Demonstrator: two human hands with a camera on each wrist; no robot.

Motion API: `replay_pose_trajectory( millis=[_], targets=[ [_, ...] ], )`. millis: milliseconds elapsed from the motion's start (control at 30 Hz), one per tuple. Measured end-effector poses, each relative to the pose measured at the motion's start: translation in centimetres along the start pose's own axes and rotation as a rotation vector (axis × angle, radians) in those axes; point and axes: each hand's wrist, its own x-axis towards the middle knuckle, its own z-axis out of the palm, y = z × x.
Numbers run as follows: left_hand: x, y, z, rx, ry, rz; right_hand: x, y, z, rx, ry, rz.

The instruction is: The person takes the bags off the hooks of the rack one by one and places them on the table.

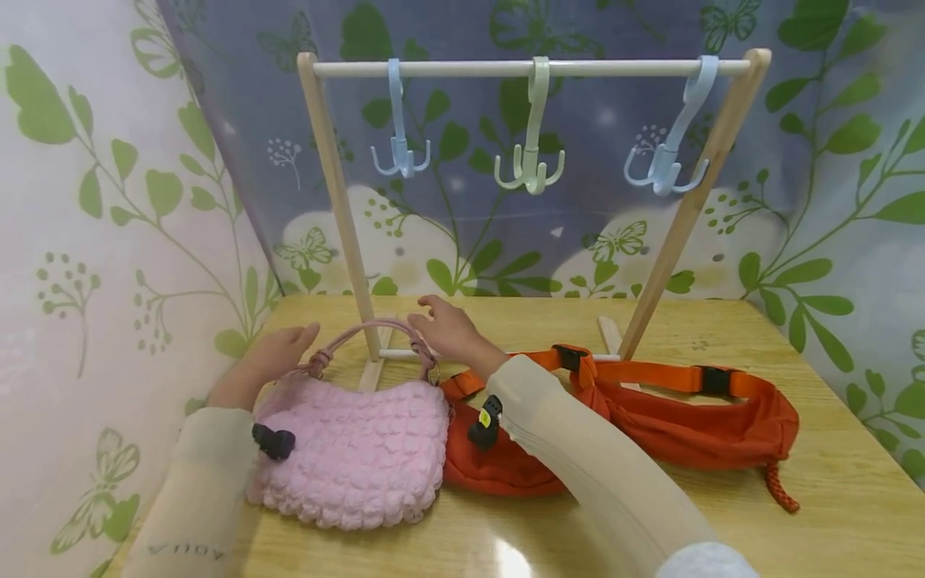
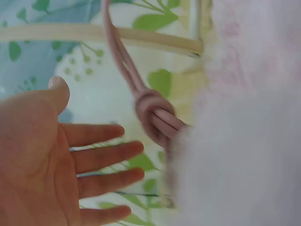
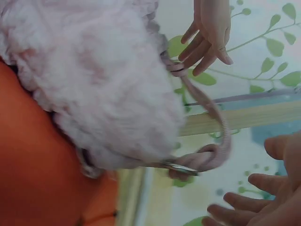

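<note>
A puffy pink handbag sits upright on the table, its knotted strap arched above it. Beside the strap's left knot is my left hand; the left wrist view shows its fingers spread straight, apart from the knot. On the strap's other side my right hand has its fingers extended, and in the right wrist view that hand stands clear of the strap. Neither hand holds anything. Under my right forearm lies a red-orange waist bag, partly hidden by the sleeve.
A wooden-legged rack with a white bar stands behind. From it hang a blue hook, a green hook and another blue hook. A second red-orange waist bag lies at the right. Leaf-patterned cloth walls the table.
</note>
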Motion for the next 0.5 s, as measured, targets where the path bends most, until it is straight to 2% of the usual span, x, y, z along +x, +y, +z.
replay_pose_trajectory(
  millis=[233,367,500],
  targets=[
    [-0.8,3.6,-1.8,0.075,0.045,0.0,-1.1,-1.4,-2.7,-0.261,-0.059,-0.075],
    [-1.7,6.6,-2.9,0.105,0.057,0.001,-2.2,-2.0,-4.0,-0.41,-0.096,-0.055],
    [-2.8,9.7,-3.8,0.174,0.077,0.029,-3.6,-2.5,-5.7,-0.471,-0.14,-0.02]
  ],
)
